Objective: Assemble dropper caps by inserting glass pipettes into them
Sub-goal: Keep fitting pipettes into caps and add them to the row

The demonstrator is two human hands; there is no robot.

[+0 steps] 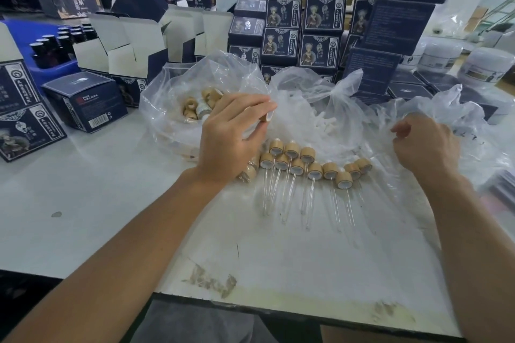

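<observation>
My left hand (231,133) holds a tan wooden dropper cap (267,116) between curled fingers and thumb, above the table. Behind it a clear plastic bag (172,86) holds several loose caps (195,108). My right hand (423,145) is over a second clear bag (451,108) at the right, fingers curled; whether it pinches a glass pipette is hidden by the crinkled plastic. Between the hands lie several assembled caps (306,164) in rows, their glass pipettes (309,198) pointing toward me on the white table (111,203).
Dark blue printed cartons (301,33) are stacked behind the bags, with open white-flapped boxes (131,44) at the left. A blue tray of dark bottles (55,47) sits far left, white jars (487,67) far right. A person sits at the back. The table edge (278,312) is near me.
</observation>
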